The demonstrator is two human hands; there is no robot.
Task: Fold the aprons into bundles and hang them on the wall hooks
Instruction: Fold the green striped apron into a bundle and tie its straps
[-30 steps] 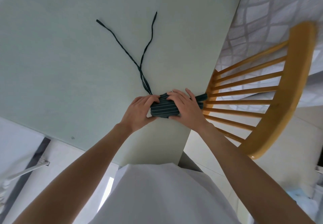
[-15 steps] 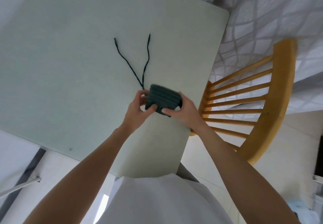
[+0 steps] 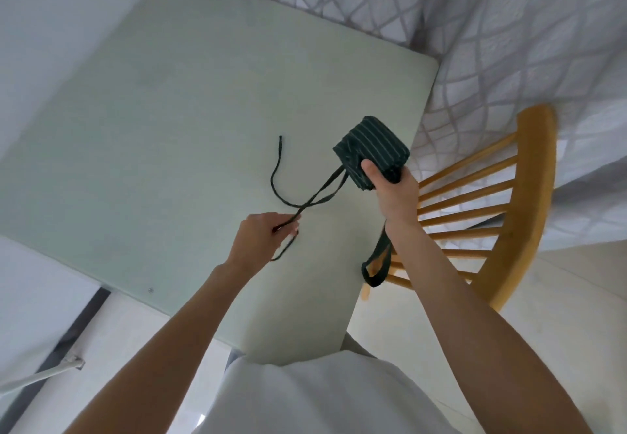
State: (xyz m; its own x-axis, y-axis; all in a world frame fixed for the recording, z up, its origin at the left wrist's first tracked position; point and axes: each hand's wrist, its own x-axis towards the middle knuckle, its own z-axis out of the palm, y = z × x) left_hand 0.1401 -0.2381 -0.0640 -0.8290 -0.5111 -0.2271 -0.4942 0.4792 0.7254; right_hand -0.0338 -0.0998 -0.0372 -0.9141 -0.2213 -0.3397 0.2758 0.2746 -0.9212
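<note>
Pinching one tie (image 3: 307, 208) between thumb and curled fingers, the left hand (image 3: 263, 235) hovers over the near part of the table (image 3: 169, 111), left of the bundle (image 3: 371, 152). That tie runs from the hand up and right to the bundle, and its loose end drops below the fingers and curls toward the near edge of the table. A second tie (image 3: 275, 171) leaves the bundle beside the first, crosses it just beyond the left hand, then loops left and away, with its tip pointing to the far side of the table; whether the loop lies on the tabletop or hangs just above it cannot be told. Right of the ties, the bundle is a dark green apron with thin pale stripes, folded into a compact block and held up above the right edge of the table. The right hand (image 3: 395, 189) grips it from below, thumb on the near face and fingers wrapped round the back. A wider strap loop (image 3: 375, 265) hangs from under that wrist, down past the table's right edge. Further right, a wooden spindle-back chair (image 3: 529, 203) stands against the table's right side, with a patterned curtain (image 3: 509, 26) behind it.
</note>
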